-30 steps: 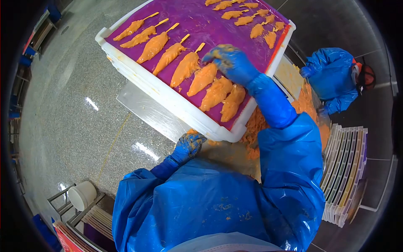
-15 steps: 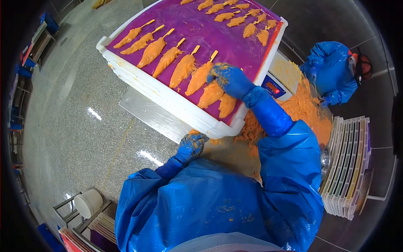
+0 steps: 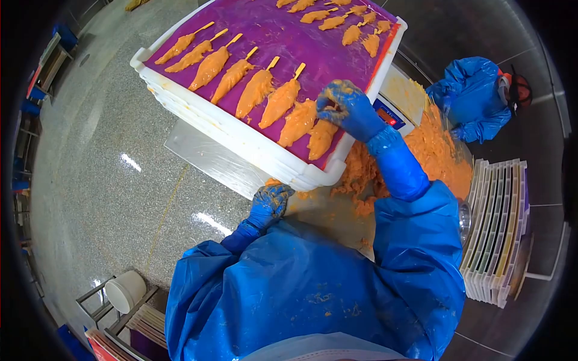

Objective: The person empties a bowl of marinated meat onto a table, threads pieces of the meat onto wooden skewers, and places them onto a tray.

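Observation:
My right hand [image 3: 346, 108], in a smeared blue glove, curls in a pinch over the upper end of the rightmost coated meat skewer [image 3: 323, 139]. Whatever lies between those fingers is hidden. Beside it is another meat skewer [image 3: 297, 123], its stick out of sight. Several more skewers with bare sticks, such as this meat skewer [image 3: 280, 103], lie in a row on the purple tray liner [image 3: 241, 24]. My left hand [image 3: 271, 201] is closed below the tray's near edge, and an orange piece of meat [image 3: 273, 182] pokes out of its top.
White trays [image 3: 229, 135] are stacked under the liner on a metal table [image 3: 208, 159]. To the right are a scale [image 3: 388, 114], a heap of orange meat [image 3: 436, 153] and a stack of plastic frames [image 3: 494, 234]. A person in blue [image 3: 472, 99] stands beyond the heap.
My right hand has shifted right, from the sticks of the neighbouring skewers to the end of the last one. My left hand stays closed beneath the tray edge. The view has moved slightly.

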Action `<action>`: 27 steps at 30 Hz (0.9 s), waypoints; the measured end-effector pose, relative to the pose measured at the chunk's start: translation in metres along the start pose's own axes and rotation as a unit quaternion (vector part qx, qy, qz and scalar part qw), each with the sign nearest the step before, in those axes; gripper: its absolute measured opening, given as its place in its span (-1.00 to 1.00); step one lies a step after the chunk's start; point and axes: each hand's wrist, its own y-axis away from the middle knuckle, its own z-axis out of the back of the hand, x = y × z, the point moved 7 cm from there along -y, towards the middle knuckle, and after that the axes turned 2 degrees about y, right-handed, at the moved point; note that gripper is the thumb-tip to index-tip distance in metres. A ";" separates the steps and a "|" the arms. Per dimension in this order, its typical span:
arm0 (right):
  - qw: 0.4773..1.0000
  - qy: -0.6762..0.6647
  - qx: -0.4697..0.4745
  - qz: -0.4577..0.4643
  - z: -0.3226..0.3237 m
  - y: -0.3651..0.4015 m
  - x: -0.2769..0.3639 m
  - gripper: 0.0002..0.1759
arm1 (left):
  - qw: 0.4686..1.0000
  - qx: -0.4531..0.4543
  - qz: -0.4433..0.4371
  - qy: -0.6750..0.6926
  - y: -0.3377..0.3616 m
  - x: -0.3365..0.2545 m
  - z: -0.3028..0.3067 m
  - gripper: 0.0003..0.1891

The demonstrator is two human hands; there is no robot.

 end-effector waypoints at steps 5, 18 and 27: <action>0.988 -0.067 0.137 -0.024 -0.012 0.032 0.000 -0.85 | 1.000 0.008 0.010 0.001 -0.002 -0.002 0.000 -0.73; 0.995 -0.076 0.032 0.059 0.000 0.028 0.024 -0.85 | 1.000 -0.002 0.011 -0.009 0.001 -0.006 0.005 -0.70; 0.920 -0.208 -0.166 -0.288 0.023 0.189 -0.019 -0.84 | 1.000 -0.014 0.015 -0.009 0.002 -0.026 0.000 -0.71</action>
